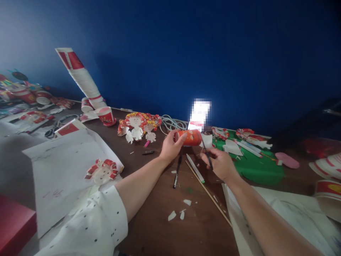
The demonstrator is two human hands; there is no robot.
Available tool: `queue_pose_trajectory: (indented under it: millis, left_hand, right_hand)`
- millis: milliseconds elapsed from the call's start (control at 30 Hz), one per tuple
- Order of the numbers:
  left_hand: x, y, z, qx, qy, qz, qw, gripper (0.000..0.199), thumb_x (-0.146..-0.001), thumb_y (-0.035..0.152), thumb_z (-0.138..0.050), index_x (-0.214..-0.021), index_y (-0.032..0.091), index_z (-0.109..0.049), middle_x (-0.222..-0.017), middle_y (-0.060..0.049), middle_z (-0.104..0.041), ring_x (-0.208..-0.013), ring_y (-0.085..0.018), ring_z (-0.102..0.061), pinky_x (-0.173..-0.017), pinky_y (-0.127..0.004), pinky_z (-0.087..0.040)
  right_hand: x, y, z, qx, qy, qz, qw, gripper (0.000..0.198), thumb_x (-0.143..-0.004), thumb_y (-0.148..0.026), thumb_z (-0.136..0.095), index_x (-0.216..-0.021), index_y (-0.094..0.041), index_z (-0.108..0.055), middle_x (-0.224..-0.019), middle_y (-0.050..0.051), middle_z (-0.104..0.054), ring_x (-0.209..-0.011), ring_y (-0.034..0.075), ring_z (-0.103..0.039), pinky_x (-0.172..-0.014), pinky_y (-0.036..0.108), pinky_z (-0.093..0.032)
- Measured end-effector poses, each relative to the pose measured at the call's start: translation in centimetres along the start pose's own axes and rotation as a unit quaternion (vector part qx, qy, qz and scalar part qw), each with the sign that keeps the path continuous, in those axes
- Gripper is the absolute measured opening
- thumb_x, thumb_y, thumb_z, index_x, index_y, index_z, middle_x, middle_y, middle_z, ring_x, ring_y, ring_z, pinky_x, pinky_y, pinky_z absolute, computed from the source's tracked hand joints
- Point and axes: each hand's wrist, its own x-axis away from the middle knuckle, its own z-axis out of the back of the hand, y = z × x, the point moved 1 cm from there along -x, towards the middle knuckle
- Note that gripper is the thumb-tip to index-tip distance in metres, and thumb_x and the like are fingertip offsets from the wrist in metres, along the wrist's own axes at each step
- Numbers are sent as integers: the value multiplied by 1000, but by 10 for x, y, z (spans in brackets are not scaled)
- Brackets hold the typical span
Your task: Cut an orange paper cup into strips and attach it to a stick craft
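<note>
Workpiece: from where I stand, the orange-red cup (191,138) lies on its side in the grip of the left hand (171,145), in front of a bright screen (199,116) and seemingly clear of the brown tabletop (207,233). The left thumb bears along the near wall; the fingers wrap behind, partly hidden.

Tool: the right hand (220,162) is closed on a dark slim tool (208,158), probably scissors. The tip stands at the right-hand end of the cup; whether it touches the rim cannot be told.

Step in hand: judged from this posture, trimming or working the cup's edge. The white paper scraps (172,215) on the near tabletop are consistent with cutting work.

Next move: the left hand should hold the cup steady, without crushing its wall, and turn it as needed. The right hand should align the tool with the rim and advance in short strokes, clear of the left fingers.

Adjacent items: a black pen (177,174), a white marker (195,168) and a thin wooden stick (208,193) lie below the hands.
</note>
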Motion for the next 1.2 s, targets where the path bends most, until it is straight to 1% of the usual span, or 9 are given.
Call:
queue_pose_trajectory:
  millis: [67, 200, 467, 700, 767, 833, 967, 1100, 1200]
  left_hand:
    - [0, 2, 0, -9, -15, -1, 1000, 46, -81, 52, -56, -108, 16, -63, -94, -6, -67, -81, -17, -59, -76, -30, -47]
    - [1, 5, 0, -9, -36, -14, 999, 47, -79, 49, -60, -113, 17, -62, -98, -7, -68, -85, -18, -60, -80, -30, -47]
    - [0, 1, -2, 9, -36, -30, 999, 45, -80, 46, -60, -115, 17, -61, -101, -7, -67, -86, -18, -61, -82, -32, -48]
    - [1, -1, -3, 25, -19, -25, 999, 49, -81, 48, -59, -119, 18, -57, -107, -9, -65, -92, -19, -61, -84, -33, -48]
    - [1, -3, -3, 17, -5, -6, 1000, 51, -81, 51, -58, -119, 17, -57, -103, -9, -66, -90, -19, -61, -82, -32, -48]
    - [0, -5, -2, 2, 1, 14, 1000, 50, -81, 54, -55, -114, 16, -59, -96, -8, -66, -84, -18, -61, -77, -31, -47]
    - [-1, -3, 0, -37, -22, 12, 999, 47, -80, 58, -53, -99, 16, -64, -83, -5, -65, -74, -16, -58, -69, -29, -44]
    - [2, 3, 0, -47, -45, 4, 998, 45, -78, 53, -58, -104, 18, -64, -81, -3, -64, -72, -15, -56, -67, -27, -43]
    - [3, 6, 0, -46, -52, 5, 998, 42, -78, 50, -59, -104, 18, -64, -82, -3, -65, -72, -14, -56, -67, -26, -44]
  right_hand:
    - [-1, 1, -1, -22, -12, -10, 1000, 30, -64, -44, -69, -77, -17, -67, -54, -2, -59, -43, 12, -51, -44, 25, -41]
    - [-4, 3, 2, -52, -24, -15, 998, 34, -60, -47, -73, -75, -18, -64, -58, -2, -59, -46, 11, -51, -47, 25, -43]
    - [-2, -1, 4, -20, 4, -20, 1000, 30, -64, -46, -67, -74, -18, -64, -55, -3, -57, -40, 10, -46, -43, 24, -39]
    - [3, -6, 5, 29, 11, 15, 999, 28, -68, -44, -65, -74, -17, -69, -48, -3, -55, -40, 10, -47, -44, 24, -38]
    - [3, -5, 4, 31, 12, 23, 999, 27, -68, -42, -65, -76, -17, -70, -49, -3, -56, -41, 11, -47, -45, 24, -38]
    - [4, -5, 2, 23, 8, 16, 1000, 27, -68, -41, -65, -78, -16, -70, -49, -2, -57, -41, 11, -47, -45, 24, -39]
    - [2, -4, -1, -16, -16, -5, 1000, 27, -65, -41, -67, -77, -16, -66, -53, -2, -59, -43, 11, -49, -45, 24, -40]
    - [-1, 0, 2, -43, -13, -12, 999, 29, -62, -43, -69, -76, -17, -64, -54, -3, -58, -45, 11, -49, -46, 24, -42]
    - [-3, 3, 4, -34, -13, -11, 999, 28, -62, -43, -69, -75, -18, -64, -55, -3, -58, -44, 10, -48, -45, 24, -42]
